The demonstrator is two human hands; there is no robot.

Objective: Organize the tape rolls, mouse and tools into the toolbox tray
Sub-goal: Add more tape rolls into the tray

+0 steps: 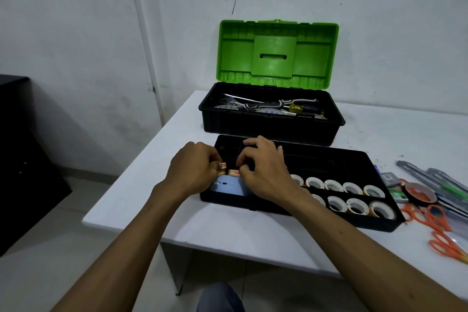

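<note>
A white tabletop is set against a pale, scuffed wall. On it a toolbox is stood with its green lid raised, and a yellow-handled screwdriver is seen among the tools inside. Just in front of the box the black tray is laid. Two rows of tape rolls are stood on edge in its right-hand compartments. A light blue object, probably the mouse, is lodged in the near left compartment, though it is half hidden by the wrists.

Both hands are held over the tray's left end. A small orange-labelled roll is pinched in the curled fingers of the left hand. A second roll, just beside the first, is gripped between thumb and fingers of the right hand.

The step in hand is judged to be the seating of these two rolls in the slot behind the mouse. They would best be turned on edge to match the rows, lowered one at a time, and pressed side by side, clear of the mouse. Orange scissors and a larger roll lie on the tabletop to the right, so room should be spared for them.
</note>
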